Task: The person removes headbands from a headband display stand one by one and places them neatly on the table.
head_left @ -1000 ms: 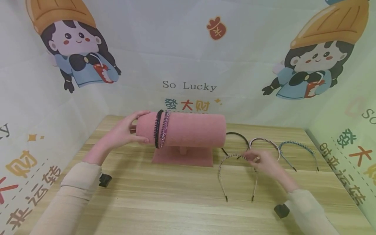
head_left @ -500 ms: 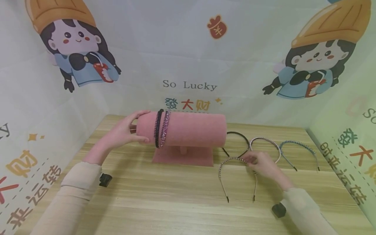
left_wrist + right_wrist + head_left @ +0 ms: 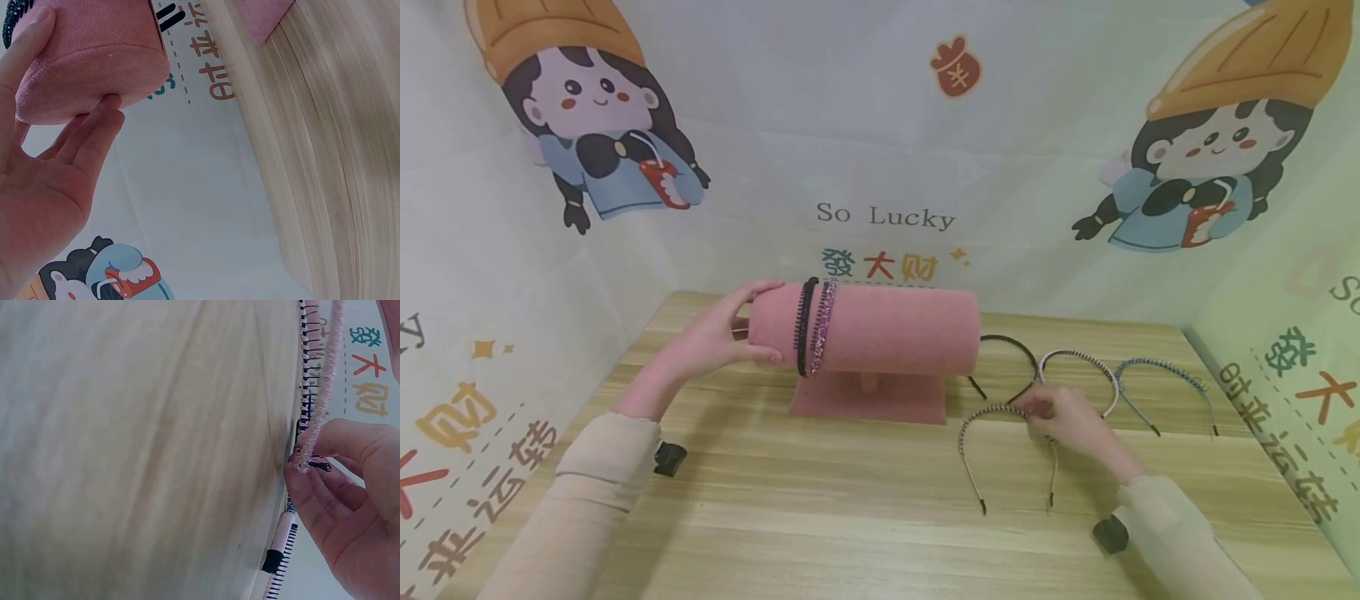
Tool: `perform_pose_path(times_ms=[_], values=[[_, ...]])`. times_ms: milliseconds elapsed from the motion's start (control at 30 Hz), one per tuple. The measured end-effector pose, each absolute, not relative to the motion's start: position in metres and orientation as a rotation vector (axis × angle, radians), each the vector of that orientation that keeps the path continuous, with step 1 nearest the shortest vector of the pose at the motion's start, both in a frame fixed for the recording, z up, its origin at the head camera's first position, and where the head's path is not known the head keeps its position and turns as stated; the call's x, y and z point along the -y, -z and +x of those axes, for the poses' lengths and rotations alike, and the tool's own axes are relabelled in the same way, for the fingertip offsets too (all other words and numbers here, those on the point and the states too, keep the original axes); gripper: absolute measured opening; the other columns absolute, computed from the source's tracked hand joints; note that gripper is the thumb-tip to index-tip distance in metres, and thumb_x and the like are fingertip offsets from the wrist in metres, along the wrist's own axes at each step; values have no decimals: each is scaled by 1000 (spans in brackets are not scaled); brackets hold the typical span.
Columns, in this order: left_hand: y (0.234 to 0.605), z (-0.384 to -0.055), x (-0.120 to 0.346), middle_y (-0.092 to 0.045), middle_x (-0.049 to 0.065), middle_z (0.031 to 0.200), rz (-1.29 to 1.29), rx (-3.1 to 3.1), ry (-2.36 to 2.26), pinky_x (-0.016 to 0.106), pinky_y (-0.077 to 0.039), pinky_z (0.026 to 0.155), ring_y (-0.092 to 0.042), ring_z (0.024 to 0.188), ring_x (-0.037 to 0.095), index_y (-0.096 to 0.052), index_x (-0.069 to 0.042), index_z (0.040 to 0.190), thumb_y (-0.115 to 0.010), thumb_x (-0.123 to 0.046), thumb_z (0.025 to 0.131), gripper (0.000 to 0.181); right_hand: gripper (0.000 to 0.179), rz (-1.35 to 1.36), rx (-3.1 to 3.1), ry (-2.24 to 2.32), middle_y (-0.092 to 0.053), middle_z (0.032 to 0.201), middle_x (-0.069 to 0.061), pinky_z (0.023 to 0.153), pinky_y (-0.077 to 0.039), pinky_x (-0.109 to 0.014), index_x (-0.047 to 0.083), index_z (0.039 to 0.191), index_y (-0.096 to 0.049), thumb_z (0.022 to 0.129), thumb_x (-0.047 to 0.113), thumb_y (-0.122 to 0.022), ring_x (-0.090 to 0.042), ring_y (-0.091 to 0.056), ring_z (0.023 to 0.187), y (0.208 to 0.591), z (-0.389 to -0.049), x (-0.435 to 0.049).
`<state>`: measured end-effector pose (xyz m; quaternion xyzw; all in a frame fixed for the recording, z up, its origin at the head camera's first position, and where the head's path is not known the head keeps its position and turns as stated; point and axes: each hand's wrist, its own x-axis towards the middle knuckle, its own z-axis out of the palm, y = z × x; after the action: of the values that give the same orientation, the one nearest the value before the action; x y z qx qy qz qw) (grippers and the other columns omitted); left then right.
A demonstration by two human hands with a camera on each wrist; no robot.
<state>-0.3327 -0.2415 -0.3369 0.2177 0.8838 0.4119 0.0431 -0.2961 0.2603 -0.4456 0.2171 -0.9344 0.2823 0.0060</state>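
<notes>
My left hand (image 3: 718, 337) grips the left end of a pink velvet display roll (image 3: 902, 329), thumb in front and other fingers behind and against its end face (image 3: 94, 81). Near that end, a black toothed headband (image 3: 802, 329) and a glittery pink-purple headband (image 3: 823, 329) sit around the roll side by side. To the right of the stand, my right hand (image 3: 1071, 421) pinches the top right of a pale, thin headband (image 3: 962, 446) between thumb and fingers. Its two dark-tipped ends point toward me. The right wrist view shows its wrapped pink band (image 3: 326, 387) close up.
Behind the right hand lie a black headband (image 3: 1022, 354), a white headband (image 3: 1078, 355) and a blue headband (image 3: 1165, 365) in a row on the wooden table (image 3: 820, 517). The roll stands on a pink base (image 3: 827, 398). A printed cloth (image 3: 880, 150) encloses the back and sides.
The top of the pale headband has dipped slightly toward the table with the right hand, which has shifted a little toward me. The left hand keeps its grip on the roll.
</notes>
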Motion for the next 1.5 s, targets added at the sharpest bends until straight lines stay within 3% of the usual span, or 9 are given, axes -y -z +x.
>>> perform_pose_path(times_ms=[400, 833, 1500], values=[[337, -333, 242, -29, 10, 161, 650, -2690, -1269, 54, -47, 110, -46, 136, 47, -23, -29, 156, -83, -24, 80, 97, 24, 663, 2957, -924, -69, 86, -4, 69, -51, -18, 6, 106, -73, 83, 0, -68, -8, -58, 78, 452, -304, -265], [337, -333, 242, -31, 11, 160, 645, -2705, -1251, 53, -47, 109, -47, 136, 45, -24, -30, 156, -83, -25, 80, 97, 26, 695, 2979, -997, -66, 85, -5, 63, -49, -17, 1, 111, -71, 85, 0, -67, -4, -54, 73, 449, -312, -270], [335, -331, 241, -31, 11, 161, 623, -2715, -1228, 54, -47, 109, -48, 135, 46, -23, -30, 156, -83, -26, 80, 98, 26, 700, 2956, -1005, -68, 87, -6, 68, -51, -17, 2, 110, -72, 84, 5, -72, -4, -57, 76, 449, -314, -274]])
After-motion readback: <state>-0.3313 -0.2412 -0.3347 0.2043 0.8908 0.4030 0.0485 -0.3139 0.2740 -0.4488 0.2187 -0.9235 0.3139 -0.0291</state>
